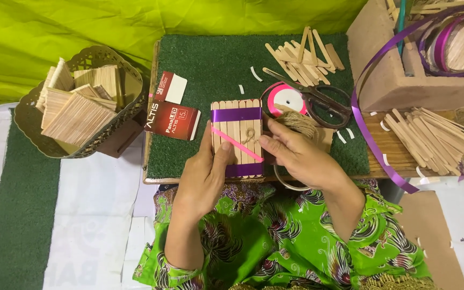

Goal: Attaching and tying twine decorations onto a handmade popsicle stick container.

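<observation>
Both hands down on a small stick panel [237,138], near the front edge of the bench [200,70], about in the middle. Panel made of flat wooden sticks standing side by side, long sides running front to back. Purple ribbon bands across the top and the bottom.

Left hand [204,174] resting on the panel's left side, thumb pressing one end of a thin pink ribbon strip [237,144]. Not gripping anything, just pushing down. Pink strip slanting from the upper left to the lower right.

Right hand [302,158] at the panel's right side, fingertips on the sticks near the strip's lower part. Loose, not closed around anything, as far as can be seen. Both hands about as near to the panel.

Just behind the right hand, a twine ball [296,122], a pink ribbon roll [285,98] and scissors [318,99], very close. Little room on that side. Red box [173,121] to the left, with some bare green mat between. Loose sticks [302,56] at the far edge. Basket of stick panels [79,102] off the left edge.
</observation>
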